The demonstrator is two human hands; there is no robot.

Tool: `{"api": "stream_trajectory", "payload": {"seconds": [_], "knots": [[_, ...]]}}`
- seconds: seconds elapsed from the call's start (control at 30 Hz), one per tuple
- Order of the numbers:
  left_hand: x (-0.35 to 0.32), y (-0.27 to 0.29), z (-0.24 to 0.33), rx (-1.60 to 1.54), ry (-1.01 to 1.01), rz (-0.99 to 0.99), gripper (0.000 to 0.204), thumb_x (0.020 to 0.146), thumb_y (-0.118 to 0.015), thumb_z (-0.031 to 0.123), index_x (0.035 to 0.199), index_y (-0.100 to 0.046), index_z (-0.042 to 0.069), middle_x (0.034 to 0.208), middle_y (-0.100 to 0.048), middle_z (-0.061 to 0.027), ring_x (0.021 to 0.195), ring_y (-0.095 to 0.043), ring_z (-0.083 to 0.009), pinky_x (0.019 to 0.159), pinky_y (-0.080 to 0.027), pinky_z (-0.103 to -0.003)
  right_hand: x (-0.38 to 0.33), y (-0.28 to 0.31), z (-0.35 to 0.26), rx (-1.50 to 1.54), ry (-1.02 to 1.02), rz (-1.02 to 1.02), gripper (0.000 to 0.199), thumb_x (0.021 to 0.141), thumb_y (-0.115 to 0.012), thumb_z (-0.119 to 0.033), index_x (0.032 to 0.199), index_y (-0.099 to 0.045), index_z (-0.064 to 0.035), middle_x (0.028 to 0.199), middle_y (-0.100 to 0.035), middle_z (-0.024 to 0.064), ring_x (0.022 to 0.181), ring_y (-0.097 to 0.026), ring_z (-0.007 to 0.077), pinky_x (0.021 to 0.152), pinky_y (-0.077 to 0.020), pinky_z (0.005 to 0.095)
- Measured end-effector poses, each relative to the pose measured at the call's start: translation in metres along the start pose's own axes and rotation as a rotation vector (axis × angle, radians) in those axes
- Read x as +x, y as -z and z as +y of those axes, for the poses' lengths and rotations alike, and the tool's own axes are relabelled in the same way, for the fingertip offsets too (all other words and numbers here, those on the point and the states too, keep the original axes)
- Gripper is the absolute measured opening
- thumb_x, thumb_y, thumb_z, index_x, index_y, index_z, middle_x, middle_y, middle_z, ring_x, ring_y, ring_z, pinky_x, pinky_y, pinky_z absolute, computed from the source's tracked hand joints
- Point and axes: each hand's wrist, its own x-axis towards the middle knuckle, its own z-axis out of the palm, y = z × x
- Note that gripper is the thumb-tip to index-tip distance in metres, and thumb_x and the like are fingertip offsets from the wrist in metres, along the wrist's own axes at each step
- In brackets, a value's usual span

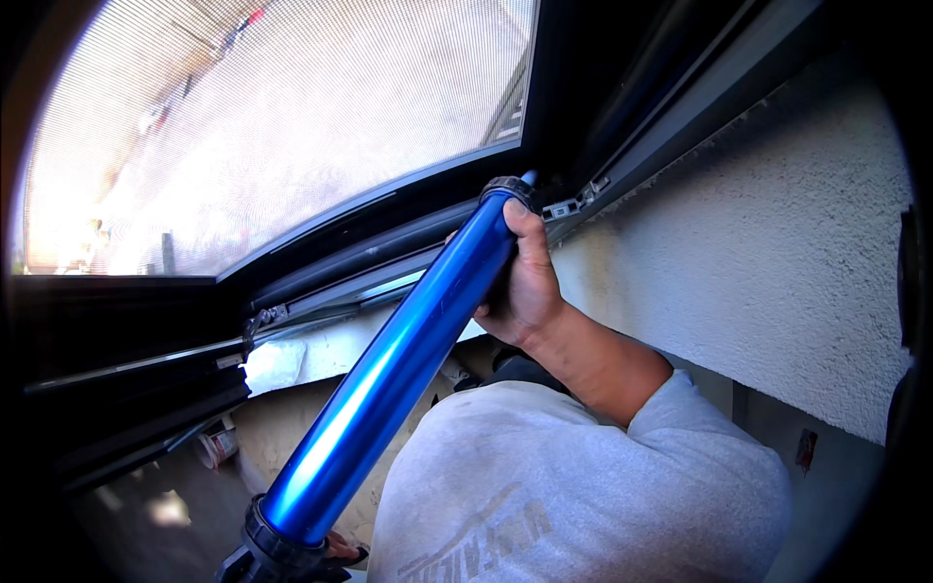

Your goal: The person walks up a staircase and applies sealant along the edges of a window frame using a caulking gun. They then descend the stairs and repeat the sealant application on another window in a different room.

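A long caulking gun with a shiny blue barrel slants across the middle of the view. Its black front cap and pale nozzle tip point up toward the corner of the window frame. Just below that cap, my right hand wraps round the barrel, thumb along its upper side. The gun's black rear collar and handle reach the lower edge, partly cut off. There my left hand shows only as a few fingers curled by the handle; the rest of it is hidden behind the gun.
A dark window sash with an insect screen stands tilted ahead. Metal hinge hardware sits at the frame corner, beside a rough white wall. Clear plastic film lies on the sill at left. A bucket stands lower down.
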Motion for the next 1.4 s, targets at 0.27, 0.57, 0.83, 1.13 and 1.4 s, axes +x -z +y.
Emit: {"api": "stream_trajectory", "payload": {"seconds": [0.27, 0.57, 0.83, 1.13, 1.4], "knots": [[-0.009, -0.001, -0.002, -0.016, -0.002, 0.032, 0.062, 0.075, -0.083, 0.049, 0.095, -0.063, -0.006, 0.081, -0.062, -0.0167, 0.071, -0.064, -0.0295, 0.065, -0.056, -0.039, 0.002, -0.003, 0.001, -0.064, 0.015, 0.035, 0.070, 0.082, -0.060, -0.083, 0.105, -0.058, -0.0171, 0.086, -0.067, 0.0057, 0.069, -0.069, 0.0171, 0.046, -0.0485, 0.0242], [-0.016, 0.032, 0.010, 0.105, -0.034, -0.082, 0.060, 0.081, -0.078, 0.048, 0.100, -0.061, -0.006, 0.086, -0.061, -0.0171, 0.075, -0.063, -0.0290, 0.070, -0.057, -0.041, 0.000, -0.017, -0.001, 0.026, 0.003, 0.017, 0.075, 0.078, -0.067, -0.080, 0.104, -0.056, -0.0105, 0.083, -0.062, 0.0073, 0.064, -0.062, 0.0157, 0.050, -0.0485, 0.0260], [0.008, 0.021, 0.047, 0.069, 0.046, -0.146, 0.059, 0.083, -0.076, 0.047, 0.102, -0.061, -0.006, 0.089, -0.061, -0.0178, 0.078, -0.063, -0.0292, 0.072, -0.057, -0.041, 0.009, -0.015, -0.006, 0.122, -0.030, -0.116, 0.070, 0.079, -0.064, -0.080, 0.094, -0.062, -0.0116, 0.074, -0.063, 0.0075, 0.055, -0.057, 0.0160, 0.046, -0.0437, 0.0251], [0.020, 0.016, 0.077, 0.083, 0.101, -0.184, 0.058, 0.084, -0.074, 0.046, 0.104, -0.060, -0.007, 0.091, -0.061, -0.0187, 0.080, -0.063, -0.0294, 0.073, -0.057, -0.042, 0.011, -0.016, -0.009, 0.166, -0.002, -0.139, 0.071, 0.080, -0.065, -0.078, 0.100, -0.058, -0.0100, 0.078, -0.063, 0.0074, 0.054, -0.058, 0.0150, 0.047, -0.0467, 0.0279], [0.026, 0.007, 0.088, 0.095, 0.124, -0.185, 0.057, 0.086, -0.073, 0.045, 0.106, -0.059, -0.007, 0.093, -0.061, -0.0194, 0.082, -0.063, -0.0296, 0.075, -0.057, -0.043, 0.013, -0.014, -0.012, 0.157, -0.023, -0.145, 0.075, 0.078, -0.067, -0.079, 0.105, -0.055, -0.0101, 0.083, -0.060, 0.0071, 0.059, -0.059, 0.0144, 0.048, -0.0478, 0.0259]]}}
